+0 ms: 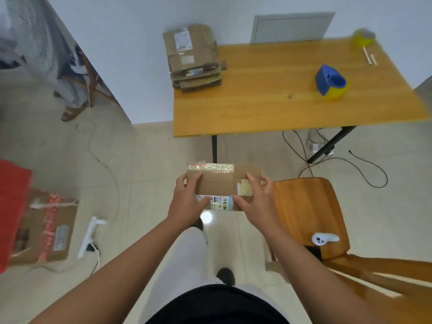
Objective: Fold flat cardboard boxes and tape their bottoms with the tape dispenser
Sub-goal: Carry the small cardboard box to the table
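Now both hands — left hand (187, 202), right hand (257, 202) — grip the cardboard box (222, 185), fingers curled around its ends.

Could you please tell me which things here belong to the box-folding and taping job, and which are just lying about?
Job: cardboard box gripped by left hand and right hand; stack of flat boxes; blue tape dispenser; table.

Lying about: wooden chair, floor cables, power strip, red-taped box.

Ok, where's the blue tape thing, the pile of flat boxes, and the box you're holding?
tape dispenser (330, 83), head view, blue body.
stack of flat boxes (192, 58), head view, top box.
held box (219, 184), head view, bare brown face.
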`<state>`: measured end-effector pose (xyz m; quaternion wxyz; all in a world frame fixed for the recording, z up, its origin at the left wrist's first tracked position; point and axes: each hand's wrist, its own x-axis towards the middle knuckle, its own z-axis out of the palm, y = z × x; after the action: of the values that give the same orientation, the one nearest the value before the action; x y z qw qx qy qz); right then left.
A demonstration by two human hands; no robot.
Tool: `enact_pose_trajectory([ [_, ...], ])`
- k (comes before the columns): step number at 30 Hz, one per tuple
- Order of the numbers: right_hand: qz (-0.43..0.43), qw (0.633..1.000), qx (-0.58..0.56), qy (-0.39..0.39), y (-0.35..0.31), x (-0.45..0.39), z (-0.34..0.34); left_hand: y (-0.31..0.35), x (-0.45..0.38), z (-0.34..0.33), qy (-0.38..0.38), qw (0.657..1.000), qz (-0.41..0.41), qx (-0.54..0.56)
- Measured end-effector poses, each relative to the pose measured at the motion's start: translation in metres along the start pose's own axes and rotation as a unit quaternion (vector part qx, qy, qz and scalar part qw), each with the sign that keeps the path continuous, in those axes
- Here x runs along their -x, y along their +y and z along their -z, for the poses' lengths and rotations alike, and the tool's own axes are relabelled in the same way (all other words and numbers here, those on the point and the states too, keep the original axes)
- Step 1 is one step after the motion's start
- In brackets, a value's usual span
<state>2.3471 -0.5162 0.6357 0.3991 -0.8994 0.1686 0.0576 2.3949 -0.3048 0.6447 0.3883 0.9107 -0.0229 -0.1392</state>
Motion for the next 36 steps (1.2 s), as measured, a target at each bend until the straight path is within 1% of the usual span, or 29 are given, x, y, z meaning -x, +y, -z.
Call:
enact_pose_trajectory([
  [7, -0.037, 0.998, 0.026, 0.032, -0.027, -0.128, -0.003, 0.007, -0.147, 0.012, -0.047, 0.999, -0.013, 0.002],
  [13, -0.079, 0.995, -0.004, 0.063, -0.054, -0.227, 0.004, 0.037, -0.274, 0.032, -0.071, 0.995, -0.068, -0.022],
  [20, -0.109, 0.989, 0.000, 0.096, -0.061, -0.300, 0.035, 0.078, -0.361, 0.027, -0.098, 0.990, -0.102, -0.028],
  [24, -0.111, 0.988, 0.006, 0.110, -0.046, -0.332, 0.062, 0.107, -0.392, 0.004, -0.115, 0.987, -0.107, -0.026],
  [28, -0.113, 0.987, 0.011, 0.111, -0.015, -0.371, 0.090, 0.128, -0.423, -0.027, -0.130, 0.984, -0.117, -0.036],
  [32, -0.105, 0.991, 0.002, 0.084, 0.026, -0.429, 0.114, 0.152, -0.461, -0.071, -0.121, 0.987, -0.091, -0.052],
  [36, -0.088, 0.995, -0.003, 0.044, 0.079, -0.496, 0.155, 0.194, -0.504, -0.128, -0.101, 0.992, -0.050, -0.053],
])
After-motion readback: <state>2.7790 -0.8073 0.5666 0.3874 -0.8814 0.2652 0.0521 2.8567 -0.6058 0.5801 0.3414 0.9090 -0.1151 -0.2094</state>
